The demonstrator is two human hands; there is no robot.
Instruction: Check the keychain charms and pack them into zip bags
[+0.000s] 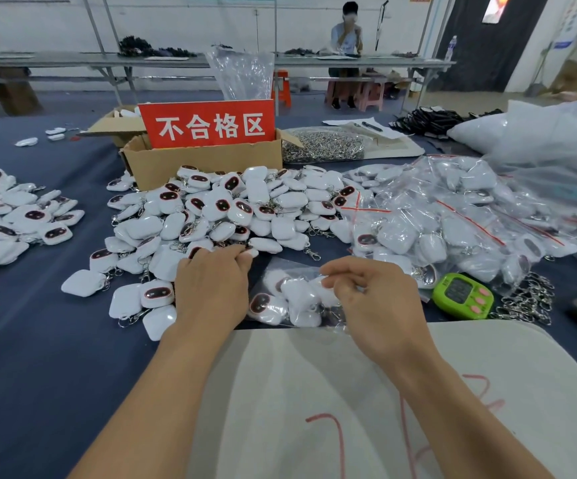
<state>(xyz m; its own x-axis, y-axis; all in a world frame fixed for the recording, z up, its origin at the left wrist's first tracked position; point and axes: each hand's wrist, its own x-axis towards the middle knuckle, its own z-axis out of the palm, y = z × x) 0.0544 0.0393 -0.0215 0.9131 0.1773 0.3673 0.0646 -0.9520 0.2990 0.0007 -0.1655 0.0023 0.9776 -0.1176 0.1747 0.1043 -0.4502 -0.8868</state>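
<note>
A big heap of white keychain charms point(231, 205) with dark oval faces and metal clasps lies in the middle of the blue table. My left hand point(212, 285) reaches into the heap's near edge, its fingertips curled around a white charm point(250, 252). A clear zip bag point(290, 299) holding several charms lies in front of me. My right hand point(370, 292) pinches this bag's right edge between thumb and fingers. Filled zip bags point(453, 216) with red seal strips are piled at the right.
A cardboard box point(204, 160) with a red sign stands behind the heap. More charms point(10, 212) lie at the left. A green timer point(463, 295) and loose metal clasps point(525, 302) sit at the right. A white board point(384, 402) covers the near edge. A person sits at a far table.
</note>
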